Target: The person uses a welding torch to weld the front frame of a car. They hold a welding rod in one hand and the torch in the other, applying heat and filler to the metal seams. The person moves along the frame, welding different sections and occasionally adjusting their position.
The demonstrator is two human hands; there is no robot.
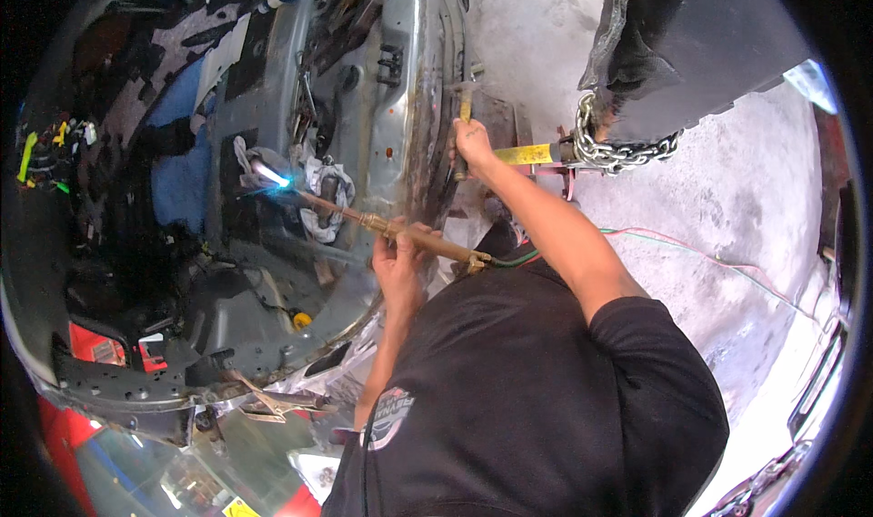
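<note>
My left hand (397, 267) is closed around the brass body of a gas torch (450, 247). The torch points left over the bare metal of an opened-up car body (396, 108), and a bright blue-white flame burns at its tip. A crumpled pale rag (329, 199) lies just beyond the tip on the metal. In my right hand (473, 147) is a hammer (465, 108) with a yellow and black handle, gripped upright beside the rusty outer edge of the car body. The hammer's head is uppermost, close to that edge.
A heavy chain (627, 156) wraps a post under a black panel at the right, with a yellow bar (525, 154) reaching toward my right wrist. Red and green hoses (709, 249) trail across the pale floor. Locking pliers (273, 401) hang on the body's near rim.
</note>
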